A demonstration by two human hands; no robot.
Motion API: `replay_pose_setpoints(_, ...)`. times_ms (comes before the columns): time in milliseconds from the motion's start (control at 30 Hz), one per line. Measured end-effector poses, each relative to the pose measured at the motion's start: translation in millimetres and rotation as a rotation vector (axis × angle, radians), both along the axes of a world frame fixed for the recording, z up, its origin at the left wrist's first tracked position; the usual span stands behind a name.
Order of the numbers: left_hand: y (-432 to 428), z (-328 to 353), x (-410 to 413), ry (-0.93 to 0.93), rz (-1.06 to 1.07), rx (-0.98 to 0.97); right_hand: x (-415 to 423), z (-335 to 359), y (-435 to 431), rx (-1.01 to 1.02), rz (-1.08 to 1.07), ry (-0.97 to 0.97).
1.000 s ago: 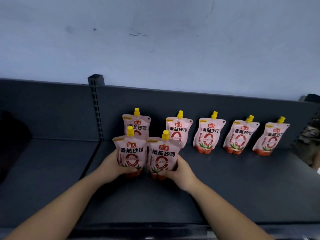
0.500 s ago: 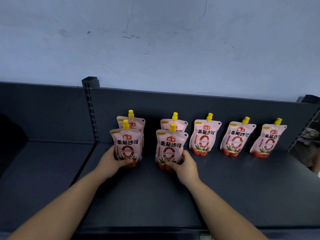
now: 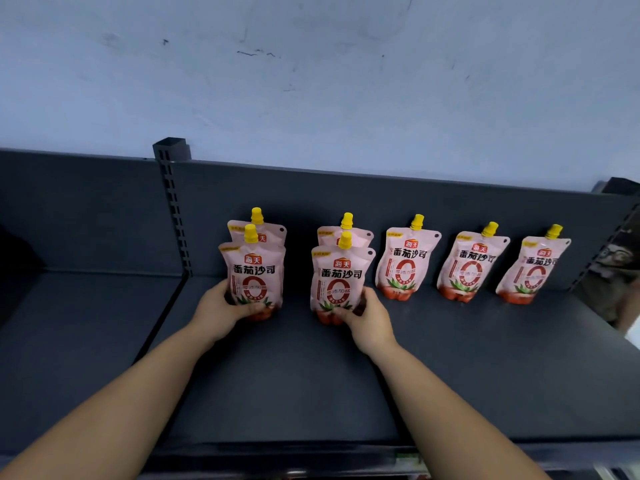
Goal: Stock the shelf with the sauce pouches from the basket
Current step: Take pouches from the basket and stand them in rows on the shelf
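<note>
Several pink sauce pouches with yellow caps stand upright on the dark grey shelf [image 3: 450, 358]. My left hand [image 3: 221, 310] grips the base of the front left pouch [image 3: 254, 275], which stands just before a back-row pouch [image 3: 263, 230]. My right hand [image 3: 363, 315] grips the base of the front second pouch [image 3: 341, 282], in front of another back-row pouch [image 3: 349, 235]. Three more pouches [image 3: 403, 261] [image 3: 467, 268] [image 3: 530, 271] lean along the back panel to the right. No basket is in view.
A slotted upright post [image 3: 173, 209] divides this bay from a bare dark shelf bay [image 3: 76, 323] on the left. Another post [image 3: 606, 244] bounds the right side. A pale wall [image 3: 311, 81] rises behind. The shelf's front lip [image 3: 277, 455] runs below my forearms.
Both hands have pushed their pouches back and apart; the two front pouches, close together a second ago, now each stand directly before a back-row pouch.
</note>
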State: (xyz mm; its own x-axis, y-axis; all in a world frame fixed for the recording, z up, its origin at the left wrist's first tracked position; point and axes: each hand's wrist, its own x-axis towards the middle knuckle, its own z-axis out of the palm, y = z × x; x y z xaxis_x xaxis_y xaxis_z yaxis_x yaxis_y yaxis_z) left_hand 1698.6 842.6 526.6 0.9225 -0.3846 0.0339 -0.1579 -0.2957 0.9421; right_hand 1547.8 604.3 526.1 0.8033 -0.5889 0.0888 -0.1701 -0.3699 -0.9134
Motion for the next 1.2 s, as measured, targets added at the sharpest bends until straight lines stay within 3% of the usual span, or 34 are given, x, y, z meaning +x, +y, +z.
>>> replay_pose_setpoints(267,-4.5,-4.6,-1.2,-0.047,0.105,0.037,1.3,-0.2,1.6,0.026,-0.061,0.012)
replay_pose_setpoints(1200,-1.9,0.0,-9.5,-0.086,0.059,0.072,1.2,2.2,-0.2,0.08,-0.063,0.013)
